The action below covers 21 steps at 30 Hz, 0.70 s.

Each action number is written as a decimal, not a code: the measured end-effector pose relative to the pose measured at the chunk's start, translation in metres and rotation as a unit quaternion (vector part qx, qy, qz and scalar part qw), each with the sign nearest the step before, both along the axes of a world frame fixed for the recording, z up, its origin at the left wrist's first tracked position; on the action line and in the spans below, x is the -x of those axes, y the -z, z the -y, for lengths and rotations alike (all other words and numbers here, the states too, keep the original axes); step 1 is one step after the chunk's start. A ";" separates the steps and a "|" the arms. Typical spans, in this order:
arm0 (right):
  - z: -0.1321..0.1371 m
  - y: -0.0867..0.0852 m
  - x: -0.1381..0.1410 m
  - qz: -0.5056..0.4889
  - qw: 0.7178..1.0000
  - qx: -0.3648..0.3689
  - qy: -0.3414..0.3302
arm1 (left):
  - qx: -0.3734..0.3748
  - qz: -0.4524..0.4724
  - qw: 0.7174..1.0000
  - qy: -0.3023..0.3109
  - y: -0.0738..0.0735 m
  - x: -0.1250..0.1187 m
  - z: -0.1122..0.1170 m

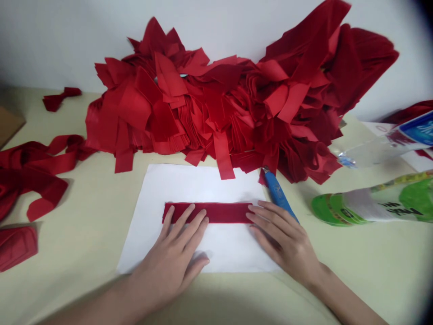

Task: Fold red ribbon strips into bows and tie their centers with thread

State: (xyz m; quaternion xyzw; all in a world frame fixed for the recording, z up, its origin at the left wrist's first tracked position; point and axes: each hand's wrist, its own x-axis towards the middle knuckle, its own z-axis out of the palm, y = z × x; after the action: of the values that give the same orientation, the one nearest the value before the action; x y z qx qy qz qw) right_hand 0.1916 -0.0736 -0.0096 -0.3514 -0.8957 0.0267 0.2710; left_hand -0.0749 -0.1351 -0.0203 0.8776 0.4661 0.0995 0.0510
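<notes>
A dark red velvet-like fabric strip (226, 213) lies flat and straight across a white sheet of paper (145, 246). My left hand (176, 248) rests on the strip's left part, fingers spread and thumb out over the paper. At the strip's right end, the fingertips of my right hand (284, 234) press on it, with the fingers stretched out. Just beyond my right hand lies a blue utility knife (279, 193), its lower end partly hidden behind the hand.
A large heap of red fabric pieces (209, 108) stands along the wall behind the paper. Long red ribbons (40, 167) and a folded red piece (16, 246) lie at left. At right are a green-labelled bottle (358, 205) on its side and a clear plastic packet (372, 146).
</notes>
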 end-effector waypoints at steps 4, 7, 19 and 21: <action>-0.001 0.001 0.001 0.020 0.999 0.037 0.001 | 0.003 -0.007 1.000 0.002 -0.002 0.001 -0.001; -0.003 -0.001 0.001 0.013 0.998 0.054 0.009 | 0.014 -0.011 1.000 -0.003 -0.012 0.000 -0.004; -0.011 -0.022 0.057 0.041 0.992 0.032 -0.118 | 0.062 0.021 0.997 -0.039 -0.039 -0.017 -0.037; -0.013 -0.019 0.064 0.057 0.989 0.041 -0.131 | 0.087 0.056 0.994 -0.034 -0.042 -0.014 -0.047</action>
State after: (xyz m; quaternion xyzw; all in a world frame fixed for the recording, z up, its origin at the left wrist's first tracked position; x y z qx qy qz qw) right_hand 0.1273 -0.0607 0.0090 -0.2431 -0.9460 0.0790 0.1993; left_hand -0.0608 -0.0883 0.0216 0.8465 0.4989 0.1092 0.1502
